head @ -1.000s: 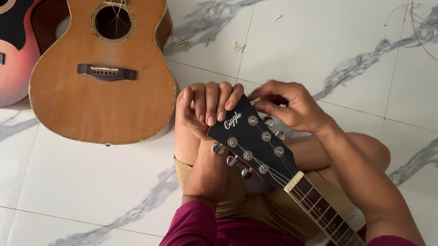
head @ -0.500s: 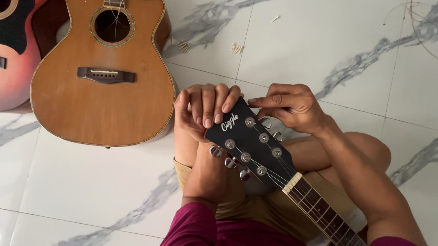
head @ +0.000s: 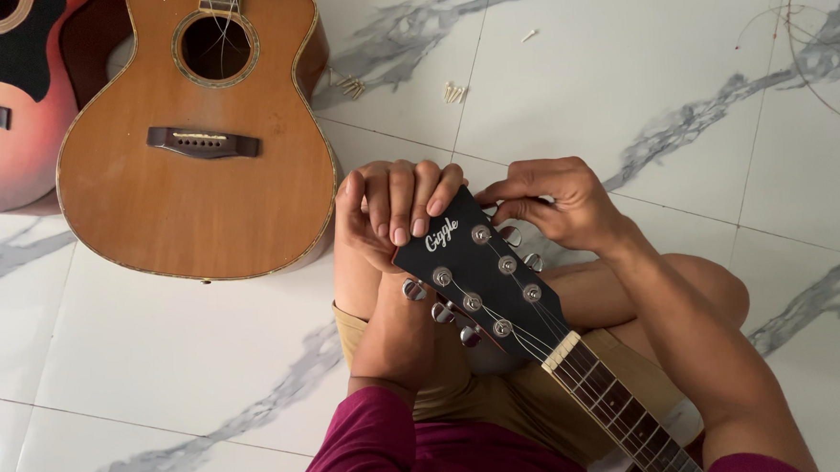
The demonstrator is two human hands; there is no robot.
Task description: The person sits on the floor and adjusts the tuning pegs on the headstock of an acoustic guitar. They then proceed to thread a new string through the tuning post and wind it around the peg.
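Note:
A black guitar headstock point(head: 484, 271) with silver tuning pegs rests over my lap, its fretted neck point(head: 621, 412) running down to the lower right. My left hand point(head: 390, 209) wraps over the top end of the headstock, fingers curled on its face. My right hand point(head: 547, 201) is pinched on a tuning peg at the headstock's upper right edge. Strings run from the pegs down the neck.
A brown acoustic guitar point(head: 195, 152) lies on the white marble floor point(head: 159, 374) at upper left, a reddish guitar point(head: 2, 114) beside it. Small pale pins point(head: 453, 92) lie on the tiles behind. Loose wire point(head: 803, 44) curls at the upper right.
My right hand has shifted slightly on the peg at the headstock's right edge. The left hand and the guitar stay put.

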